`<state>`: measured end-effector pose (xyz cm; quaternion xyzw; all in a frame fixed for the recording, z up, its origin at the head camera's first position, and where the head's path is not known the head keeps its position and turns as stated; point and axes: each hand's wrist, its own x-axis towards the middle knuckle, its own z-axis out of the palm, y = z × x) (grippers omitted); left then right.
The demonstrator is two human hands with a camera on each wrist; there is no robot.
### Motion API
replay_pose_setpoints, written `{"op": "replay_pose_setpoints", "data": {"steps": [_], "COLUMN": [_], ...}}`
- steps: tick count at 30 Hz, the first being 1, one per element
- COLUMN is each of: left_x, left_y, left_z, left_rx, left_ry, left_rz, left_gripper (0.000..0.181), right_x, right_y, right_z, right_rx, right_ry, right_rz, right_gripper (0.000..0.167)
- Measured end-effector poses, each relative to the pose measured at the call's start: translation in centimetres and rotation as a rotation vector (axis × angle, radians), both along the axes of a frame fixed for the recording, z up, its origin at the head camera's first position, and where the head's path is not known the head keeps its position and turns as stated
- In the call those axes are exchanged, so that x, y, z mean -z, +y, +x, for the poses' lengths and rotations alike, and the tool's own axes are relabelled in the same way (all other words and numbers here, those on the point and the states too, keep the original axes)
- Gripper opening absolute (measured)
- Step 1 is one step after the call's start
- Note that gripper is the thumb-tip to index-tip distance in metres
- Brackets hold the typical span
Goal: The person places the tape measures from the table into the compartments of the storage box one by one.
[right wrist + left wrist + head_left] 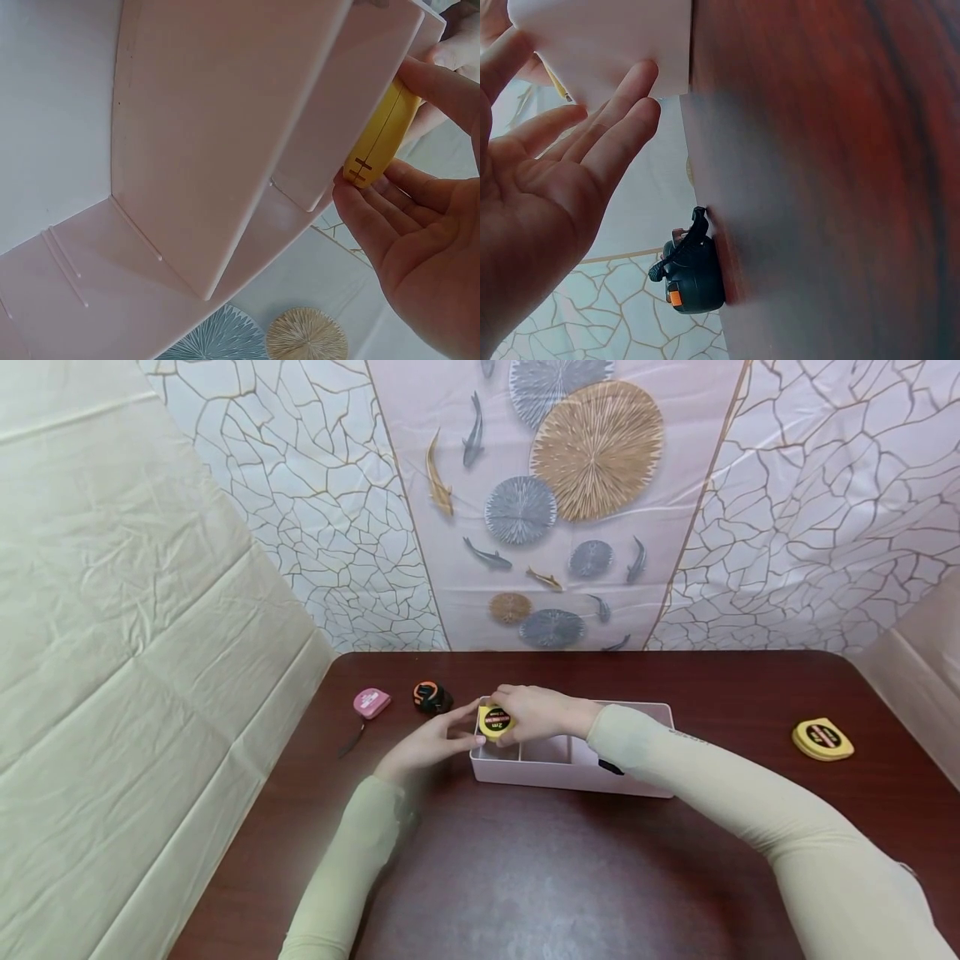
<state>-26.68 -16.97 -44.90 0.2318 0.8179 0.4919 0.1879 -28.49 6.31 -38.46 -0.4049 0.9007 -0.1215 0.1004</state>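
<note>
My right hand [542,714] pinches a yellow tape measure [495,723] between thumb and fingers at the leftmost compartment of a pale pink divided box [558,774]. In the right wrist view, the edge of the tape measure [384,135] shows beside a divider [360,97]. My left hand [431,742] is at the box's left end, its thumb and index finger near the rim. The left wrist view shows extended fingers [622,124] against the outer end wall [622,37]. My right arm covers part of the box.
Left of the box lie a pink tape measure [371,702] with a dark strap and a black-and-orange tape measure [432,697]. Another yellow tape measure [822,740] lies on the right of the dark wooden table [495,877]. Patterned cloth hangs behind.
</note>
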Motion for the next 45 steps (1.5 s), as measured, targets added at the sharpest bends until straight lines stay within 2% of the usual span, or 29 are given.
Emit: {"op": "replay_pose_setpoints", "data": {"steps": [10, 17, 29, 35, 45], "left_x": [0.0, -0.11, -0.08, -0.21, -0.35], "left_y": [-0.03, 0.0, 0.05, 0.46, 0.19], "left_z": [-0.12, 0.01, 0.1, 0.05, 0.25], "left_rx": [-0.011, -0.017, -0.023, 0.004, 0.014], "left_ry": [-0.021, -0.003, -0.002, -0.001, 0.046], "left_rz": [-0.015, -0.044, -0.034, -0.02, -0.021], "left_gripper": [0.076, 0.076, 0.075, 0.075, 0.073], "right_x": [-0.1, -0.07, -0.32, -0.23, -0.26], "right_y": [0.01, -0.03, 0.05, 0.27, -0.35], "right_z": [0.09, 0.06, 0.14, 0.24, 0.27], "right_rx": [-0.005, -0.012, -0.025, -0.027, -0.075], "right_ry": [-0.009, -0.02, -0.002, -0.032, 0.02], "right_rz": [-0.011, -0.001, 0.04, 0.057, 0.038], "right_gripper": [0.064, 0.065, 0.067, 0.068, 0.06]}}
